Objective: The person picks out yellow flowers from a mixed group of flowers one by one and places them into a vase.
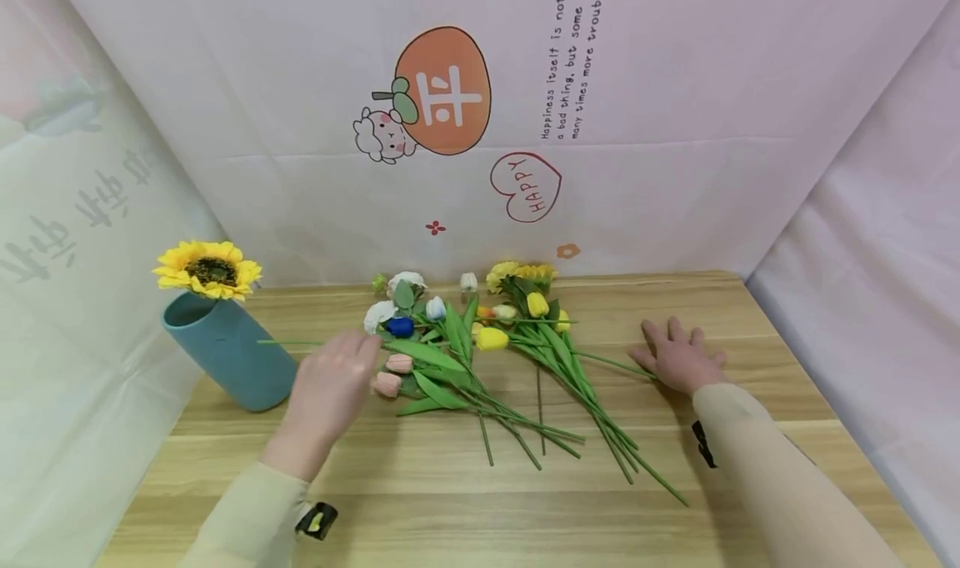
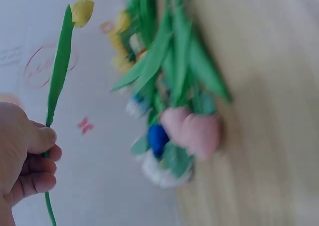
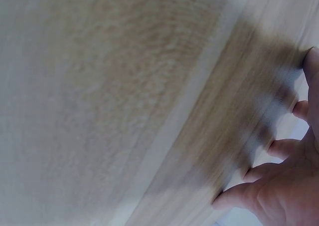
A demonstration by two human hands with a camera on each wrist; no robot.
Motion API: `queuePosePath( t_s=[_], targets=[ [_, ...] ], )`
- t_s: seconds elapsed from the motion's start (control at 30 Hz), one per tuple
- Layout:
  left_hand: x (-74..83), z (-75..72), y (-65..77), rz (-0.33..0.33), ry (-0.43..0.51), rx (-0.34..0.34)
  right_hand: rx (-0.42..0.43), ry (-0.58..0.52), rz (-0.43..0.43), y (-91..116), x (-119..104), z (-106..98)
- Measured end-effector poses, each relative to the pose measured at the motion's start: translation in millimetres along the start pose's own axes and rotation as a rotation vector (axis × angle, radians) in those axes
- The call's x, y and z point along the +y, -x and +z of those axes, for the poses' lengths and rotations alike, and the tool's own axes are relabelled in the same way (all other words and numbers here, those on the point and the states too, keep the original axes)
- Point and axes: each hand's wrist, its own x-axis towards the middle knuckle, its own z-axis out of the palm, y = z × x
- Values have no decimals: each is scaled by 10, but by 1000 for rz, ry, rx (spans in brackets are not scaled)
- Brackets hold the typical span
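Note:
My left hand (image 1: pixel 333 393) pinches the green stem of a yellow tulip (image 2: pixel 82 12), between thumb and fingers. One long leaf (image 2: pixel 60 71) runs along that stem above the grip, and the stem's end sticks out toward the vase in the head view. A blue vase (image 1: pixel 232 351) stands to the left of this hand, with a yellow sunflower (image 1: pixel 210 269) in its mouth. Over on the right, my right hand (image 1: pixel 678 359) rests on the wooden table with fingers spread, near the tip of a green stem. In the right wrist view its fingertips touch the tabletop.
Loose artificial flowers lie mid-table: pink tulips (image 1: pixel 387 384), a blue tulip (image 1: pixel 400 327), white blooms (image 1: pixel 378 316) and yellow flowers (image 1: pixel 502 276), their stems pointing toward the front right. A printed white cloth (image 1: pixel 637 201) hangs behind the table (image 1: pixel 450 518) and along both sides.

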Motion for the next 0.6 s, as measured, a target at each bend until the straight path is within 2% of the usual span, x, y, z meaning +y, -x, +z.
queuePosePath(
  t_s=[0.1, 0.3, 0.43, 0.6],
  targets=[
    [-138, -134, -33, -3, -23, 68, 1, 2, 0, -11, -3, 2],
    [-327, -338, -78, -14, -59, 151, 1, 0, 0, -21, 0, 10],
    [-427, -399, -81, -49, -52, 214, -3, -3, 3, -14, 1, 12],
    [-565, -405, -37, -139, -8, 300, -7, 0, 1, -12, 7, 15]
  ],
)
